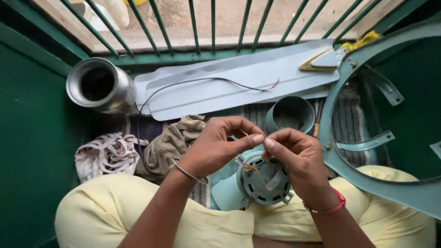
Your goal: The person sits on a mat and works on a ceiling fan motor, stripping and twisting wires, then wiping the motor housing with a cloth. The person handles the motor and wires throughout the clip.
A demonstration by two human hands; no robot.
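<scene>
My left hand and my right hand meet fingertip to fingertip above a pale green fan motor that rests between my knees. Both hands pinch thin wire ends between thumb and forefinger. Red and yellow wires run from the pinch down into the motor. A metal bangle circles my left wrist and a red thread band my right wrist.
A grey fan blade with a long thin wire across it lies at the back. A steel cylinder lies on its side at left, crumpled cloths beside it. A green cup-shaped cover and a round fan guard frame sit at right. Green railing bars stand behind.
</scene>
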